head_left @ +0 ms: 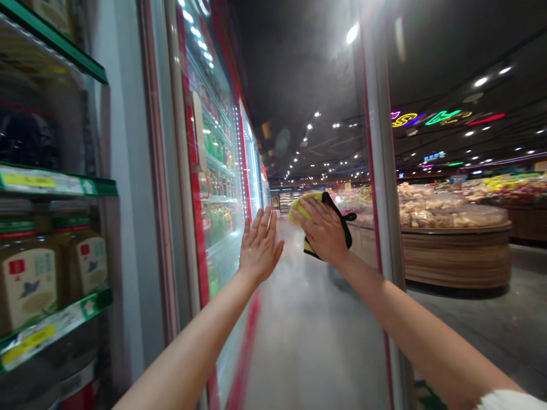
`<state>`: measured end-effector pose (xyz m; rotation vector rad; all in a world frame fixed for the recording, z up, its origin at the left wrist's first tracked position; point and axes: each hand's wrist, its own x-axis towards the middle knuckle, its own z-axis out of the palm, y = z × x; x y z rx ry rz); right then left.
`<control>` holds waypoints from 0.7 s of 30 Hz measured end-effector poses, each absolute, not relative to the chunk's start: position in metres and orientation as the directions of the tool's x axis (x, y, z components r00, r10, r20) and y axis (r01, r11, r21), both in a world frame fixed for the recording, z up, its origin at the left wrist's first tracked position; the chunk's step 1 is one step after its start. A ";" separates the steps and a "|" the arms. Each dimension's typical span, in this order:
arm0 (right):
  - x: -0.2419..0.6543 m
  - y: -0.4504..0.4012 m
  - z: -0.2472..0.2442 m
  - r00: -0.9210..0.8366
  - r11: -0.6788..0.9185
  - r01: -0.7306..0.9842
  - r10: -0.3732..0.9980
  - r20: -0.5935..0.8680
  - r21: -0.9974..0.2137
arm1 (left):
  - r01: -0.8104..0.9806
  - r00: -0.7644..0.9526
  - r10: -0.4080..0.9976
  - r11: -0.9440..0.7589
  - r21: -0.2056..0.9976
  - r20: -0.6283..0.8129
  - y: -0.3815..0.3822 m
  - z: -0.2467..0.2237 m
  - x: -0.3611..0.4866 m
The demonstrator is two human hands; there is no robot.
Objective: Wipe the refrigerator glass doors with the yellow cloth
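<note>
An open glass door with a grey metal frame (384,171) stands in front of me. My right hand (322,228) lies over a yellow cloth with black edging (316,199), its fingers spread and pressing the cloth toward the glass. A black loop of the cloth sticks out to the right. To the left of it, my left hand (259,246) is raised with its fingers stretched out, holding nothing; it appears to rest on the glass.
Shelves with bottles (29,279) and price tags stand close on the left. A lit drinks cooler (217,171) runs ahead beyond them. At right is a round wood-sided produce display (455,256) on the grey floor.
</note>
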<state>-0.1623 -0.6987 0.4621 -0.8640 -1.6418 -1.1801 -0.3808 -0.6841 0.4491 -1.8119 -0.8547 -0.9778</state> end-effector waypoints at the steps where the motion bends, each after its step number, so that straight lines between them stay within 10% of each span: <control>1: -0.153 -0.701 0.456 -0.364 0.296 0.894 0.040 0.931 0.337 | 0.848 0.456 0.157 -0.374 -0.375 0.876 -0.684 0.448 -0.384; 10: -0.187 -0.677 0.500 0.053 0.244 0.969 -0.092 0.994 -0.029 | 0.878 0.405 0.213 -0.364 -0.312 0.889 -0.686 0.448 -0.408; 18: -0.199 -0.697 0.433 -0.426 0.290 0.863 -0.024 0.904 0.414 | 0.889 0.400 0.227 -0.333 -0.315 0.888 -0.692 0.437 -0.416; 21: -0.173 -0.699 0.440 -0.404 0.291 0.869 -0.047 0.913 0.400 | 0.894 0.395 0.231 -0.319 -0.314 0.889 -0.691 0.432 -0.434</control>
